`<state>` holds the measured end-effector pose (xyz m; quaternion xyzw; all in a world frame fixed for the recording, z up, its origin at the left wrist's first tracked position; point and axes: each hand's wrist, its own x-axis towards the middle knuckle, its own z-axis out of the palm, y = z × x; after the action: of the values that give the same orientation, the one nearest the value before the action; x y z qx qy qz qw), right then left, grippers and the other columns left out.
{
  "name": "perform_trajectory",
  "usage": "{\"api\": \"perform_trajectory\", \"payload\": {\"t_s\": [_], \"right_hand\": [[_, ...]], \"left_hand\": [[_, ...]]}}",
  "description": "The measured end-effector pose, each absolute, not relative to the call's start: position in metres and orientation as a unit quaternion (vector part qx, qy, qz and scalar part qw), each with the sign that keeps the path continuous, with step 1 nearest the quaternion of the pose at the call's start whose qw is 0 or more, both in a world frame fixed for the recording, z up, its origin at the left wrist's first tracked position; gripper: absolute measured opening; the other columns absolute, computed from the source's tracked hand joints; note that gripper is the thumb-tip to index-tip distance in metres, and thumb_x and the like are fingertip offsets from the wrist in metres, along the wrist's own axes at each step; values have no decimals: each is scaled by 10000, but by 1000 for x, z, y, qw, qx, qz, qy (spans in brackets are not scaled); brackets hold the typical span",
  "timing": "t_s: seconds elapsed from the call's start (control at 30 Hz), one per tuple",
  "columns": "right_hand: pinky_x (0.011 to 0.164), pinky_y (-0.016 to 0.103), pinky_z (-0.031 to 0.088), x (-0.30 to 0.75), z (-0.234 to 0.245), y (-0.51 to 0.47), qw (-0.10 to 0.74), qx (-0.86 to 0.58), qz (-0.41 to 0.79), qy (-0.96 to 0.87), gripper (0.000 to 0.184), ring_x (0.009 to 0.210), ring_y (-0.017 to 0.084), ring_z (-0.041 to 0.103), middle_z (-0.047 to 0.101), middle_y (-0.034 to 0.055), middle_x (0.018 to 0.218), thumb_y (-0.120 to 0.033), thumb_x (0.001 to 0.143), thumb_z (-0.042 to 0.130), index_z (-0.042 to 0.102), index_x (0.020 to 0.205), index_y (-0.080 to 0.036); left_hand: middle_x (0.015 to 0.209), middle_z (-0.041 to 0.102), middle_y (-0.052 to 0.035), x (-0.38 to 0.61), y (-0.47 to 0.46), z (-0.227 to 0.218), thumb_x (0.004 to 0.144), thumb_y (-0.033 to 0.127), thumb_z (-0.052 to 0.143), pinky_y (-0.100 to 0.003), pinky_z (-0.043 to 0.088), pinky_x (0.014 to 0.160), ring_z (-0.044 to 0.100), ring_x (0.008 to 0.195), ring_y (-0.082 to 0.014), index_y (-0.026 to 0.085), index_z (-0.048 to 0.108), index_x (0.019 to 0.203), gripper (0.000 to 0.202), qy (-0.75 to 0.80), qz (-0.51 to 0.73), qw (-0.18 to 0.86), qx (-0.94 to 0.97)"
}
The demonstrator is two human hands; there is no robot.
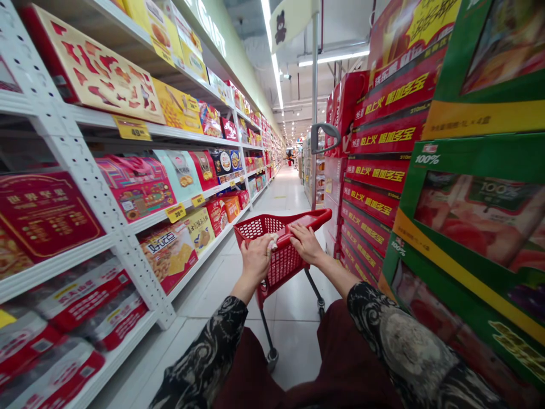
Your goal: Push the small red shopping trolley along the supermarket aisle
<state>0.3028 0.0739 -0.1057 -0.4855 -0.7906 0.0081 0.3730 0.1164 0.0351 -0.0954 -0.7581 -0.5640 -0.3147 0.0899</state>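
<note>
A red plastic shopping cart (283, 267) stands right in front of me, tilted in view, its perforated basket on dark legs with casters. My left hand (256, 257) is closed at the left part of the cart's handle, thumb up. A crumpled whitish piece (273, 242), like tissue or cloth, shows beside its fingers. My right hand (305, 243) curls over the right part of the red handle (313, 218). The bottom of the basket is mostly hidden from me.
White shelving (131, 227) with boxed snacks and yellow price tags (133, 128) lines the left. Stacked red drink cases (374, 170) and green juice cartons (468, 199) stand close on the right. A metal pole (314, 102) rises ahead; the tiled aisle (289, 187) runs forward.
</note>
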Motion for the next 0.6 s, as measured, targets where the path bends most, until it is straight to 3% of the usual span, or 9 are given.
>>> {"api": "perform_trajectory", "payload": {"t_s": [0.2,0.33,0.6], "right_hand": [[1021,525,242,315,-97,84,356,-545,2,-759,391,1301,251,326,466,94,1348,-327,911,353,524,1232,-182],[1030,521,215,303,-93,73,394,-551,-26,-735,389,1283,235,356,484,98,1332,-305,927,303,539,1211,-184],[1000,412,298,311,-94,54,438,-526,-16,-729,418,1167,207,492,552,100,1263,-299,921,302,470,1283,-176]], "left_hand": [[1342,491,-38,151,33,-102,892,283,344,-546,225,1039,442,1209,-193,316,467,1246,376,-533,-323,96,-776],[1384,438,-70,173,29,-107,881,256,356,-572,223,1039,401,1253,-209,282,446,1278,408,-506,-307,106,-799],[1394,418,-64,158,40,-114,888,248,329,-575,166,1062,450,1220,-190,307,426,1288,416,-516,-313,104,-791]]}}
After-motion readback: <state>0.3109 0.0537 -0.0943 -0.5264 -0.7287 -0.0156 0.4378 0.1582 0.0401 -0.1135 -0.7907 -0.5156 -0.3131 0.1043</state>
